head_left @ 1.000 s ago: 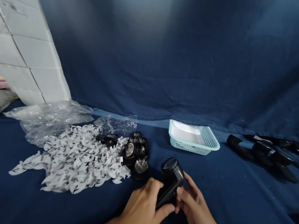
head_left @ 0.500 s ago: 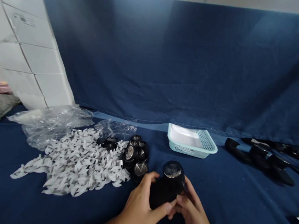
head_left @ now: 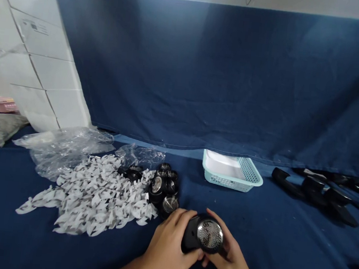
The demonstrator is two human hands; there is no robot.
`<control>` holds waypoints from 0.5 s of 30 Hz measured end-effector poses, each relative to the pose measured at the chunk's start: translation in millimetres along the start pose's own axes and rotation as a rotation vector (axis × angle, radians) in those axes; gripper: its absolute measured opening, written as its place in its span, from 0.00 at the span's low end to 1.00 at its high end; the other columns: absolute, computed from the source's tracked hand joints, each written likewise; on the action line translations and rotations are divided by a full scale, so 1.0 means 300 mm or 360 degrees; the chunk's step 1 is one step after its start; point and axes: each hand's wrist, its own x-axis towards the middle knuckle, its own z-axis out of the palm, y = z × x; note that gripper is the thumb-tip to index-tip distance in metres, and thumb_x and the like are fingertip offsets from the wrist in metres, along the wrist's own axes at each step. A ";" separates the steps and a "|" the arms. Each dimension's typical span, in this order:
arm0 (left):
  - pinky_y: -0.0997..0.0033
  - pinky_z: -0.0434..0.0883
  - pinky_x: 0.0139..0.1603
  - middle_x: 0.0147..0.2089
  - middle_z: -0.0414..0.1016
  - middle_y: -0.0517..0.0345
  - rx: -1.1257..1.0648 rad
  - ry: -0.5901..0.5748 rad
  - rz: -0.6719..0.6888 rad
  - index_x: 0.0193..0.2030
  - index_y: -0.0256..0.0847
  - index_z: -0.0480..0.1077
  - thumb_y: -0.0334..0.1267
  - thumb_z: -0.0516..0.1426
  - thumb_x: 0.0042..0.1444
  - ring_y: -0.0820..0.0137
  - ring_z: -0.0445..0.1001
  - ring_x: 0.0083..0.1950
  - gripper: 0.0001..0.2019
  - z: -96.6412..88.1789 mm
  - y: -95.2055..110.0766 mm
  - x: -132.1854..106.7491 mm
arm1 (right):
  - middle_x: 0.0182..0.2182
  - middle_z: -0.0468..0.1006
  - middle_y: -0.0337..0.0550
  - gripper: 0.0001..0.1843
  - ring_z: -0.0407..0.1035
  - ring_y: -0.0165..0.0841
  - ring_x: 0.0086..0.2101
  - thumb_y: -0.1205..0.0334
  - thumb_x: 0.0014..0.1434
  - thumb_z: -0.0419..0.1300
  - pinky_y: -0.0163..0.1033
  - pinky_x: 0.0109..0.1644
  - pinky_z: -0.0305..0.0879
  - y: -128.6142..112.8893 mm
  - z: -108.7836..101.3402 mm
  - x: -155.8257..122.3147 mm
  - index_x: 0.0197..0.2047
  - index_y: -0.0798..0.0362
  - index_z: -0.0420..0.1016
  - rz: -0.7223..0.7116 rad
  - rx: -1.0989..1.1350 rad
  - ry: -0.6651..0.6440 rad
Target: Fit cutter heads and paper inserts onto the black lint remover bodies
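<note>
Black device (head_left: pixel 200 233) tipped since earlier frame: round mesh head (head_left: pixel 210 235), then facing upward, now turned toward my camera. Device held between both hands, low, right of centre. I see left hand (head_left: pixel 166 247) with fingers curled over its left side; right hand (head_left: pixel 232 253), partly hidden, grasping right side. Near left hand: cluster of black mesh-topped parts (head_left: pixel 162 188), beside pile of pale curved pieces (head_left: pixel 101 199).

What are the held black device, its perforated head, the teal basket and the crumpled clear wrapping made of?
Held black device: probably plastic; smooth, dark surface.
Perforated head: looks like metal; bright silvery shine around the holes.
Teal basket: likely moulded plastic; even colour, openwork walls.
Crumpled clear wrapping: thin plastic film, apparently; glossy, see-through, creased.
</note>
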 end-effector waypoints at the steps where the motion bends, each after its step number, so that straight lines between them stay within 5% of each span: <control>1: 0.54 0.68 0.58 0.56 0.68 0.53 0.0010 0.0001 0.0001 0.59 0.48 0.60 0.34 0.64 0.46 0.58 0.69 0.56 0.33 0.000 0.000 0.001 | 0.36 0.78 0.41 0.39 0.72 0.33 0.29 0.60 0.56 0.66 0.42 0.35 0.70 0.001 0.000 0.001 0.66 0.46 0.54 0.0001 -0.0002 0.0002; 15: 0.53 0.68 0.57 0.55 0.68 0.53 0.0058 -0.0081 0.0011 0.60 0.47 0.59 0.35 0.63 0.47 0.58 0.69 0.55 0.32 -0.004 -0.011 0.009 | 0.38 0.77 0.41 0.39 0.72 0.33 0.30 0.64 0.53 0.66 0.41 0.34 0.71 0.008 0.002 0.003 0.65 0.46 0.55 0.0005 -0.0009 0.0011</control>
